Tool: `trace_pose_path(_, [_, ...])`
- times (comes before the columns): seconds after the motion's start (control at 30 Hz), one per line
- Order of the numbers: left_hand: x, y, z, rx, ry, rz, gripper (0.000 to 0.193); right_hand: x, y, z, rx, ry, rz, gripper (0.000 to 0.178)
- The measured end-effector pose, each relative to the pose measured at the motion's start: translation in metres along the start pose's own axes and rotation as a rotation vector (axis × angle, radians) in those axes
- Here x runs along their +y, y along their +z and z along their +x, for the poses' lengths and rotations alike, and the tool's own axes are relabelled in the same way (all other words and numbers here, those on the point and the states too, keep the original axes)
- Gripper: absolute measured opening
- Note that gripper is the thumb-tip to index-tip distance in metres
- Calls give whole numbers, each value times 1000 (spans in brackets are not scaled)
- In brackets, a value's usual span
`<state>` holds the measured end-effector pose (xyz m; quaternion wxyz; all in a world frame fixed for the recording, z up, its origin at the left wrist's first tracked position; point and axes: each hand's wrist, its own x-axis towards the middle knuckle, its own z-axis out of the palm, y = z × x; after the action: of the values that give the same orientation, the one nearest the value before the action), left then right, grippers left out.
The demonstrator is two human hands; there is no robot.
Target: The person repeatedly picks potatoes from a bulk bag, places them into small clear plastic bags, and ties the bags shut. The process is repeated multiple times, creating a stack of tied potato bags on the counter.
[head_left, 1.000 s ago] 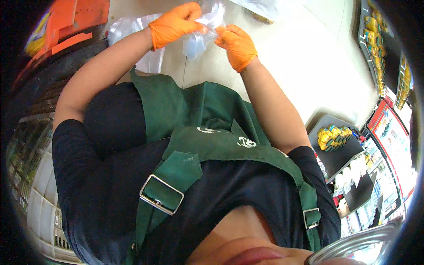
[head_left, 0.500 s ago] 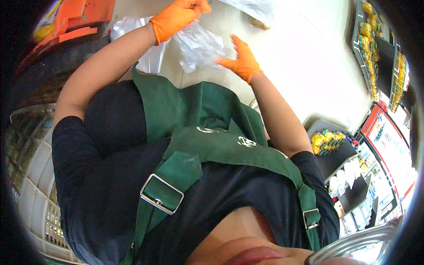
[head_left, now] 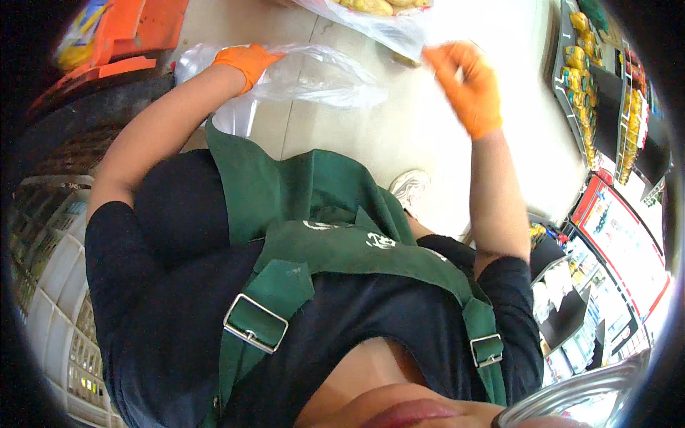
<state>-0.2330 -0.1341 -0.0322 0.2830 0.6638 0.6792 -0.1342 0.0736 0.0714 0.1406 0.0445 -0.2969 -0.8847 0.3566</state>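
My left hand (head_left: 246, 64), in an orange glove, is closed on a thin clear plastic bag (head_left: 321, 75) that hangs spread out to its right. A bunched part of whitish plastic (head_left: 193, 63) lies to the left of that hand. My right hand (head_left: 467, 85), also gloved in orange, is raised apart from the bag, its fingers apart and nothing visible in them. Just left of it, at the upper edge, is a clear plastic bag (head_left: 364, 27) holding yellowish potatoes (head_left: 371, 6), cut off by the frame. One brownish-yellow piece (head_left: 405, 60) shows at that bag's lower edge.
At the far left stand an orange plastic crate (head_left: 139, 28) and a dark rounded container (head_left: 93, 110). A white slatted basket (head_left: 61, 285) is beside my left arm. Shelves with yellow packages (head_left: 578, 57) line the right side. My shoe (head_left: 410, 187) rests on the pale tiled floor (head_left: 342, 135).
My right hand has moved right and away from the thin bag. My left hand has lowered slightly, and the bag is spread wider. More of the potato bag has come into view.
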Motion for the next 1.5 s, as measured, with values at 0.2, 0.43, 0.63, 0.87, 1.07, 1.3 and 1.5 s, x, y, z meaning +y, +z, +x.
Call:
trace_pose_path(0.2, [31,3,13,128,-73,-395,34,-46,22,133,-210,-203,-776,49])
trace_pose_path(0.43, [30,4,-1,93,97,-422,32,-63,57,137,-212,54,-849,66])
trace_pose_path(0.63, [28,5,-1,64,120,-442,55,-22,23,72,215,-33,400,50])
trace_pose_path(0.87, [52,-7,1,193,251,-724,73,10,163,24,-267,491,1120,81])
trace_pose_path(1.07, [45,-7,0,284,197,-750,76,31,129,34,-525,361,-288,84])
trace_pose_path(1.3, [49,-11,-3,180,212,-794,75,-8,7,109,-39,-119,177,35])
trace_pose_path(1.5, [51,-11,-19,165,167,-752,74,40,30,197,153,11,-583,45])
